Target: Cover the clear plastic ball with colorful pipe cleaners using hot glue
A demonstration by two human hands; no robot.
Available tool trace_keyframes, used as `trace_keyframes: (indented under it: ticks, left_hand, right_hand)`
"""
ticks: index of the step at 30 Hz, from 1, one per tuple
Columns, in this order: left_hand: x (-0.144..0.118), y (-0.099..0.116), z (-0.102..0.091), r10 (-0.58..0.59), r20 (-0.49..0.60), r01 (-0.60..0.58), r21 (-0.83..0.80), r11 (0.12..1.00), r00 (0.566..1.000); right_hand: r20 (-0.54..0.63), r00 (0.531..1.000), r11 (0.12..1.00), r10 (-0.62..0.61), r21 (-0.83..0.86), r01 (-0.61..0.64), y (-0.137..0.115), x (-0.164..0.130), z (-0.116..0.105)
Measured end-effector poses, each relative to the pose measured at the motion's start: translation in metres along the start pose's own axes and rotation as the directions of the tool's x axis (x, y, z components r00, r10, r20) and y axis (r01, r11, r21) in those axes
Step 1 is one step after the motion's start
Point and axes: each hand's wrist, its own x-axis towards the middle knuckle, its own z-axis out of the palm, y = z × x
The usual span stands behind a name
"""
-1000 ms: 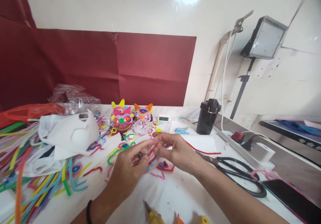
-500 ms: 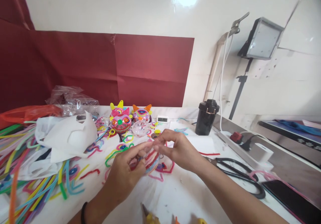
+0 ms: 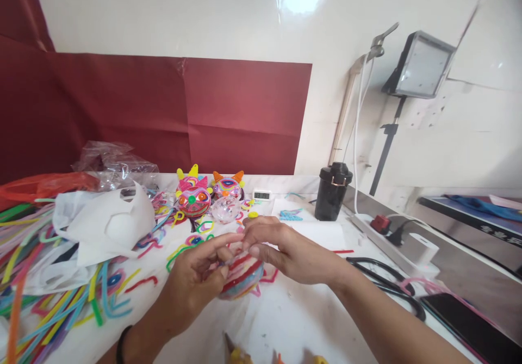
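A round ornament wrapped in red, pink and light-blue fuzzy pipe-cleaner stripes is held just over the table, in the middle of the view. My left hand grips its left side, thumb in front and fingers bent over the top. From the right, my right hand reaches over it, its bent fingers pressed to the upper surface near the left fingertips. The fingers hide the ornament's top and far side. Behind it stand finished pipe-cleaner animal heads, one pink-horned and one orange-eared, beside a clear ball.
Loose pipe cleaners and white sheets cover the left. A black bottle, power strip, black-handled scissors and phone line the right. A yellow-handled tool lies at the near edge, a small clock at the back.
My right hand has flattened from a raised pinch to lie lower across the ornament's top. More of the striped front shows now, and the view has shifted slightly.
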Motion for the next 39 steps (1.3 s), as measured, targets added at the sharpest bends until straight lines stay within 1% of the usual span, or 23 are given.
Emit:
trace_keyframes:
  ticks: [5, 8, 13, 16, 18, 22, 25, 33, 39]
  left_hand:
    - [-0.001, 0.001, 0.000, -0.021, 0.053, 0.024, -0.071, 0.997, 0.998]
    - [0.000, 0.001, -0.003, -0.035, 0.089, 0.045, -0.107, 0.993, 0.995]
    - [0.005, -0.003, -0.008, -0.096, 0.048, 0.102, -0.134, 0.986, 0.994]
    - [0.009, -0.007, -0.012, -0.144, 0.027, 0.147, -0.139, 0.979, 0.989]
    - [0.010, -0.011, -0.014, -0.173, 0.039, 0.176, -0.133, 0.975, 0.984]
    - [0.012, -0.017, -0.015, -0.261, 0.053, 0.265, -0.101, 0.959, 0.964]
    - [0.012, -0.020, -0.013, -0.306, 0.027, 0.307, -0.106, 0.946, 0.952]
    - [0.008, -0.023, -0.007, -0.272, -0.045, 0.267, -0.091, 0.959, 0.961]
    - [0.009, -0.021, -0.004, -0.288, -0.025, 0.284, -0.117, 0.952, 0.957]
  right_hand:
    - [0.063, 0.995, 0.986, 0.071, 0.147, -0.080, -0.004, -0.001, -0.002]
    - [0.095, 0.989, 0.962, 0.116, 0.238, -0.136, -0.004, 0.002, -0.003]
    - [0.197, 0.950, 0.862, 0.243, 0.405, -0.304, 0.007, 0.011, -0.002]
    - [0.242, 0.932, 0.790, 0.271, 0.497, -0.359, 0.017, 0.015, 0.002]
    - [0.271, 0.921, 0.747, 0.281, 0.541, -0.387, 0.021, 0.016, 0.005]
    - [0.282, 0.905, 0.697, 0.319, 0.577, -0.425, 0.023, 0.015, 0.007]
    - [0.276, 0.902, 0.683, 0.332, 0.589, -0.432, 0.022, 0.014, 0.007]
    - [0.280, 0.905, 0.689, 0.321, 0.587, -0.426, 0.023, 0.015, 0.007]
    - [0.297, 0.898, 0.683, 0.326, 0.583, -0.441, 0.025, 0.013, 0.004]
